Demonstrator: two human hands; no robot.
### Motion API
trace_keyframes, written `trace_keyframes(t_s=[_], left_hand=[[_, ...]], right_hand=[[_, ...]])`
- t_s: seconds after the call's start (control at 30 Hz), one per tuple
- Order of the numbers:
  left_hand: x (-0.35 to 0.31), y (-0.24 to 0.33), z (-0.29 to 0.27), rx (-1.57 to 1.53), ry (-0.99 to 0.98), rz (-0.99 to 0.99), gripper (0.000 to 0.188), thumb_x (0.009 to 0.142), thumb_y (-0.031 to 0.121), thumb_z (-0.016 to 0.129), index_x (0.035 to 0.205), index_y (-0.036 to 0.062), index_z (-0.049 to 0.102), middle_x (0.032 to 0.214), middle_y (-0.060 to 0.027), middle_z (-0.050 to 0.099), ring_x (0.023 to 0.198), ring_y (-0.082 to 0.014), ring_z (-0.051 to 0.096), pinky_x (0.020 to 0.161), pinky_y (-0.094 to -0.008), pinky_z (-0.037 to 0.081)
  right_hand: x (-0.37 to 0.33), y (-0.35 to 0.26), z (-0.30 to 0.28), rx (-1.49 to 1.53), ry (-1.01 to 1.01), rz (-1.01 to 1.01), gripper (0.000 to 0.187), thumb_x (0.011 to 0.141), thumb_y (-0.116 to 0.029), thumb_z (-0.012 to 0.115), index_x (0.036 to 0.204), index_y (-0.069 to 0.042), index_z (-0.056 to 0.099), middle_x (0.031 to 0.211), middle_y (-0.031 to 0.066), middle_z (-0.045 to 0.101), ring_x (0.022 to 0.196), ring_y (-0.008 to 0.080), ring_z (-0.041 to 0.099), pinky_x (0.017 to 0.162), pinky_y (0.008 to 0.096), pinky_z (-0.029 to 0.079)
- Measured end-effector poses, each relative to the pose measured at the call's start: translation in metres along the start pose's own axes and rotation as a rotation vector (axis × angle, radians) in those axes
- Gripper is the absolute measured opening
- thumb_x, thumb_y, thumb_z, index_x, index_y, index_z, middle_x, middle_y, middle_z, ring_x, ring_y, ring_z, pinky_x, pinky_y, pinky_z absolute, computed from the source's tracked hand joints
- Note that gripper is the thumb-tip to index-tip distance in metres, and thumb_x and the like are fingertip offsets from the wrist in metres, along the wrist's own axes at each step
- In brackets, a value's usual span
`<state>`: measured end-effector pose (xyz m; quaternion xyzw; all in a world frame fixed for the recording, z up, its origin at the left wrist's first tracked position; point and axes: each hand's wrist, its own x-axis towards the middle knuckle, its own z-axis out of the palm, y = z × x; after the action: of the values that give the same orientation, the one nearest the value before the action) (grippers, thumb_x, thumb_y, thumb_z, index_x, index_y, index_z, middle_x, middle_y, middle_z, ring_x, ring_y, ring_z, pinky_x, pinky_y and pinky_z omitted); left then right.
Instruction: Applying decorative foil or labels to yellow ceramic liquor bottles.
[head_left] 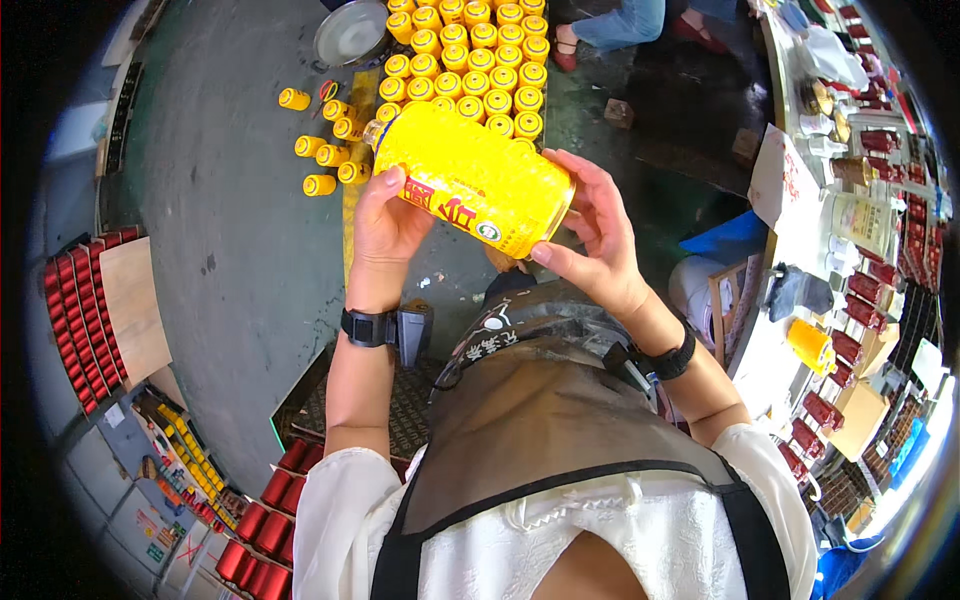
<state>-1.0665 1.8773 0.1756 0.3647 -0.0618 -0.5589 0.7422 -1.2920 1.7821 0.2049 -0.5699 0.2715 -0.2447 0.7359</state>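
Note:
A large yellow bottle (pixel 480 165) with red lettering and a small green-and-white mark lies tilted sideways between my two hands. Its clear neck points to the upper left, and its flat base faces right. My left hand (pixel 388 225) supports the neck end from below, thumb against the label. At the base end, my right hand (pixel 597 235) wraps round the edge with its thumb at the lower rim and fingers behind. The fingertips behind the bottle are partly hidden.
Ahead stand rows of similar yellow bottles (pixel 465 55), with several loose ones (pixel 331 155) to their left. Beyond these sit red-handled scissors (pixel 327 92) and a metal basin (pixel 352 33). A cluttered workbench (pixel 800 230) runs along the right. Red containers (pixel 265 530) are stacked lower left. Another person's legs (pixel 625 25) show at top.

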Motion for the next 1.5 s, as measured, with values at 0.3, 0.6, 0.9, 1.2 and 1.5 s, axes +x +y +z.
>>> trace_keyframes(t_s=[0.3,0.6,0.9,1.2,1.5], left_hand=[[0.033,-0.025,0.032,0.006,-0.093,-0.059,0.075,0.070,0.014,0.064,0.139,-0.0038,0.041,0.136,-0.0173,0.053,0.127,-0.0336,0.051,0.109,-0.0463,0.040],[0.097,-0.087,0.137,0.079,-0.308,-0.098,0.077,0.071,0.016,0.072,0.139,-0.0030,0.043,0.133,-0.0185,0.057,0.123,-0.0344,0.055,0.107,-0.0470,0.042],[0.166,-0.177,0.271,0.318,-0.145,-0.122,0.064,0.086,0.030,0.068,0.137,-0.0006,0.046,0.134,-0.0155,0.056,0.123,-0.0303,0.054,0.106,-0.0490,0.041],[0.215,-0.237,0.317,0.120,-0.360,-0.304,0.064,0.082,0.026,0.073,0.135,0.0009,0.047,0.130,-0.0156,0.059,0.121,-0.0315,0.055,0.106,-0.0485,0.042],[0.240,-0.278,0.373,0.321,-0.212,-0.348,0.044,0.086,0.016,0.067,0.126,0.0092,0.051,0.118,-0.0082,0.061,0.109,-0.0234,0.060,0.094,-0.0410,0.049]], right_hand=[[-0.005,-0.014,-0.056,0.150,-0.009,-0.014,0.085,0.074,-0.004,0.074,0.145,-0.004,0.027,0.138,0.0111,0.044,0.131,0.0223,0.044,0.109,0.0383,0.038],[-0.017,-0.040,-0.180,0.425,0.090,0.015,0.067,0.078,-0.001,0.066,0.139,-0.003,0.038,0.129,0.0103,0.051,0.116,0.0183,0.055,0.098,0.0357,0.047],[-0.028,-0.071,-0.310,0.720,0.235,0.145,0.051,0.091,-0.021,0.053,0.138,-0.005,0.043,0.127,0.0101,0.055,0.114,0.0232,0.058,0.092,0.0471,0.052],[-0.047,-0.066,-0.371,1.180,0.199,0.221,0.060,0.094,-0.040,0.042,0.143,-0.008,0.034,0.137,0.0202,0.048,0.111,0.0448,0.060,0.087,0.0511,0.056],[-0.052,-0.070,-0.401,1.212,0.212,0.210,0.067,0.088,-0.041,0.051,0.142,-0.004,0.033,0.132,0.0266,0.050,0.114,0.0480,0.056,0.096,0.0555,0.050]])
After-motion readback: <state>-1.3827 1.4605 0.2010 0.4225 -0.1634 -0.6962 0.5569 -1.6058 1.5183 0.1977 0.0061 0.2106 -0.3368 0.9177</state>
